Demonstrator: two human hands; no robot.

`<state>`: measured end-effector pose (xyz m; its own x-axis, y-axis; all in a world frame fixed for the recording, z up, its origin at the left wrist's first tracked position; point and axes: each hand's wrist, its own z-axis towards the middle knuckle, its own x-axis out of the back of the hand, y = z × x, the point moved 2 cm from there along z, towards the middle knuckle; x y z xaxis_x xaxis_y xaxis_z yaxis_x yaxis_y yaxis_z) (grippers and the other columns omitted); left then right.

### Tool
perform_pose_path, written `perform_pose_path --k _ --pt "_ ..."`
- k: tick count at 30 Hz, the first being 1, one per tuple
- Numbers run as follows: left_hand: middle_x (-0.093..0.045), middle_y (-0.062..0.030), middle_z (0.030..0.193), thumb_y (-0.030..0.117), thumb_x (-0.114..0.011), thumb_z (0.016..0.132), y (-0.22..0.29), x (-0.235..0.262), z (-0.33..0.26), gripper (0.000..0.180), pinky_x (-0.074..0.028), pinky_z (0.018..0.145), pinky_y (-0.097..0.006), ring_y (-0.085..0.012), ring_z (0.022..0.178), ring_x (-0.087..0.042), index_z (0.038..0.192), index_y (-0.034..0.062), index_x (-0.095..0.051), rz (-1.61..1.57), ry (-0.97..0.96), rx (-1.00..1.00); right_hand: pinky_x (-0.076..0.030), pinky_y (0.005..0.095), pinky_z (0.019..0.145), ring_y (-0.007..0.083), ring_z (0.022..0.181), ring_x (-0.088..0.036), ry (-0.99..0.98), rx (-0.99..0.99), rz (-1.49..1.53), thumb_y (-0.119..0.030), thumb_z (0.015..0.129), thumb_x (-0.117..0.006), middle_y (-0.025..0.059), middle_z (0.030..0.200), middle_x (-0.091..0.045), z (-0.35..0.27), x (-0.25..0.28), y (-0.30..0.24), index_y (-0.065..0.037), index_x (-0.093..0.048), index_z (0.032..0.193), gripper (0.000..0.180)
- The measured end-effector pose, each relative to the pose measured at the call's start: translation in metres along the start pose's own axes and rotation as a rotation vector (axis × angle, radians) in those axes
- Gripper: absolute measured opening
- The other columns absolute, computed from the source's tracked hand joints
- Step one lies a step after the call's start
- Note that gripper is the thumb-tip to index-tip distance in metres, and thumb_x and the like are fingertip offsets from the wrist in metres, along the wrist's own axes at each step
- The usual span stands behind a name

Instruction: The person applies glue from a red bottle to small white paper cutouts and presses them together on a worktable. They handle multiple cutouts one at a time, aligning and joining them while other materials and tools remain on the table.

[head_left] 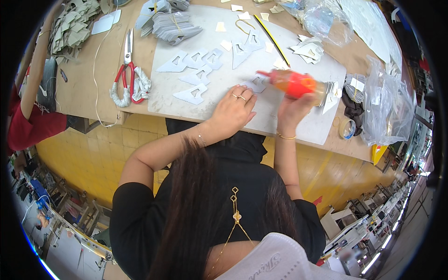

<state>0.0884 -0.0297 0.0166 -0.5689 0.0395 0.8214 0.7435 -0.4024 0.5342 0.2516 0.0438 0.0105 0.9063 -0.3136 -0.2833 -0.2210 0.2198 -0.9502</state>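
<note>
My right hand [297,109] is wrapped round a squeeze bottle [298,84] with a red nozzle and red label, blurred by motion. The bottle is tipped sideways, its nozzle pointing left above a grey cut piece [258,84]. My left hand [235,106] lies on the pale board [214,93], fingers extended and fingertips at that piece's left edge. Farther left lie several like pieces [190,94], flat and partly overlapping, each with a cutout and a jagged edge. Two more grey pieces [241,51] lie just beyond my left hand.
Red-handled scissors [128,77] lie left of the board. Stacks of grey pieces [175,28] stand at its far edge, with a yellow-black pencil [272,39] nearby. Plastic bags [385,107] and a tape roll [347,128] are at right. Another person's arm [33,79] reaches in at left.
</note>
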Motion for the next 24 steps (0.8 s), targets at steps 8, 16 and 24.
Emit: perform_pose_path --k 8,16,24 --pt "-0.055 -0.0104 0.100 0.011 -0.075 0.080 -0.025 0.017 0.015 0.028 -0.045 0.084 -0.040 -0.0293 0.095 -0.055 0.105 0.0033 -0.065 -0.119 0.181 0.212 -0.049 0.0414 0.099 0.0218 0.111 -0.058 0.028 -0.177 0.291 -0.077 0.078 -0.057 0.0077 0.120 -0.057 0.041 0.040 -0.039 -0.005 -0.050 0.124 0.085" --pt "-0.058 -0.0079 0.090 0.010 -0.072 0.082 -0.031 0.006 0.018 0.020 -0.043 0.078 -0.039 -0.0261 0.088 -0.057 0.100 0.0048 -0.066 -0.094 0.136 0.155 -0.051 0.0388 0.080 0.0237 0.091 -0.060 0.278 -0.183 0.220 -0.079 0.075 -0.060 0.0120 0.108 -0.060 0.025 0.030 -0.040 -0.004 -0.051 0.118 0.087" --pt "-0.062 -0.0089 0.083 0.007 -0.074 0.079 -0.026 0.017 0.022 0.014 -0.046 0.077 -0.038 -0.0288 0.084 -0.060 0.088 0.0043 -0.066 -0.214 0.099 0.216 -0.049 0.0463 0.101 0.0285 0.112 -0.059 0.086 -0.261 0.343 -0.075 0.077 -0.061 0.0085 0.121 -0.058 0.031 0.052 -0.028 -0.003 -0.051 0.125 0.088"
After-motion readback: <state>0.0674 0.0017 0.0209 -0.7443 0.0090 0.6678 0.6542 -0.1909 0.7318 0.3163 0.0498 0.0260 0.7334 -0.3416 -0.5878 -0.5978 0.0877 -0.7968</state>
